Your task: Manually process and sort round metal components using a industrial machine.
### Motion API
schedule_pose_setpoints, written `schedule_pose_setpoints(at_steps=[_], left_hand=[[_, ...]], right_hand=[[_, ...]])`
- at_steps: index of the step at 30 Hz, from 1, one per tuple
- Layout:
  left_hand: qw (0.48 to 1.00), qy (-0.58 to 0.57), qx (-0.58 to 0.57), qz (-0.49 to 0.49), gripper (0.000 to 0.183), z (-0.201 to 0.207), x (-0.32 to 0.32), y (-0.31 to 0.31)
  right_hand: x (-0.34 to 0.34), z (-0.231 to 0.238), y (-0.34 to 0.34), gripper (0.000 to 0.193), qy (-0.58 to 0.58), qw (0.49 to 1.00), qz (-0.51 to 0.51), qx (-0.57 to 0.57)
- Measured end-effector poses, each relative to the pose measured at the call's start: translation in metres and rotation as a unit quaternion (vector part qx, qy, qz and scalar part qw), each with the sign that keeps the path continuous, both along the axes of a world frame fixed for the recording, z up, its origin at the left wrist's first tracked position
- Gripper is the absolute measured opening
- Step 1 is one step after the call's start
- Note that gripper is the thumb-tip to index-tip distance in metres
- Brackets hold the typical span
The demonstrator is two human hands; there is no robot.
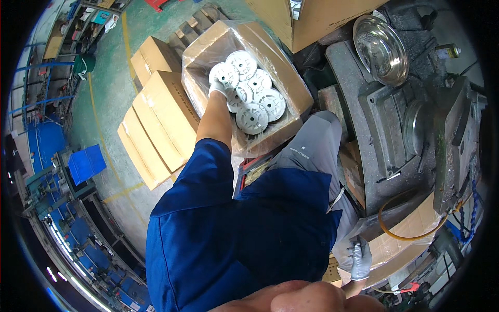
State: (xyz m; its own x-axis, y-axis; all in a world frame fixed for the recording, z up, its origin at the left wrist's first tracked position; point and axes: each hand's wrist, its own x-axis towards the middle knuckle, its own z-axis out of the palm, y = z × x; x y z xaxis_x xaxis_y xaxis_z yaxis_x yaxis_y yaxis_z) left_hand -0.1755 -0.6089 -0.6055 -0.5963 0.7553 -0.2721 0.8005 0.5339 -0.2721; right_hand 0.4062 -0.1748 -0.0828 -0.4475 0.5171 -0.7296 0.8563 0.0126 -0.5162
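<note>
My left hand (217, 87) wears a white glove and reaches into an open cardboard box (299, 91) lined with clear plastic. Its fingers close on the edge of a round silver metal disc (226, 72) with a hole in its centre and cut-out shapes around it. Several like discs (252, 118) lie overlapping in the box, beside and below that one. Low on the right, next to my grey trouser leg, hangs my gloved right hand (359, 260). Its fingers are loosely bent and a little apart, with nothing visible in them.
Closed cartons (163, 122) stand left of the open box, and a wooden pallet (200, 23) lies behind it. At right is a grey metal machine (384, 135) with a shiny steel bowl (381, 49) on it. A yellow hose (382, 221) loops below. A blue bin (86, 164) stands far left.
</note>
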Motion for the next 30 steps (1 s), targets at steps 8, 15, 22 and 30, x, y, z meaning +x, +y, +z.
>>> schedule_pose_setpoints(at_steps=[8, 15, 22, 30], left_hand=[[0.076, -0.256, 0.623, 0.735, 0.045, 0.138, 0.019, 0.091], [0.568, -0.079, 0.510, 0.641, 0.040, 0.164, 0.020, 0.086], [0.464, -0.414, 0.684, 0.381, 0.016, 0.386, 0.116, 0.123], [0.362, -0.721, 0.584, 0.086, 0.020, 0.477, 0.190, 0.226]], right_hand=[[-0.004, 0.000, -0.008, 0.042, -0.037, 0.999, -0.019, 0.002], [-0.032, 0.004, 0.004, 0.046, -0.036, 0.989, 0.120, 0.077], [-0.062, -0.026, -0.015, 0.055, 0.058, 0.949, 0.193, 0.244], [-0.146, -0.032, -0.039, 0.072, 0.315, 0.750, 0.225, 0.537]])
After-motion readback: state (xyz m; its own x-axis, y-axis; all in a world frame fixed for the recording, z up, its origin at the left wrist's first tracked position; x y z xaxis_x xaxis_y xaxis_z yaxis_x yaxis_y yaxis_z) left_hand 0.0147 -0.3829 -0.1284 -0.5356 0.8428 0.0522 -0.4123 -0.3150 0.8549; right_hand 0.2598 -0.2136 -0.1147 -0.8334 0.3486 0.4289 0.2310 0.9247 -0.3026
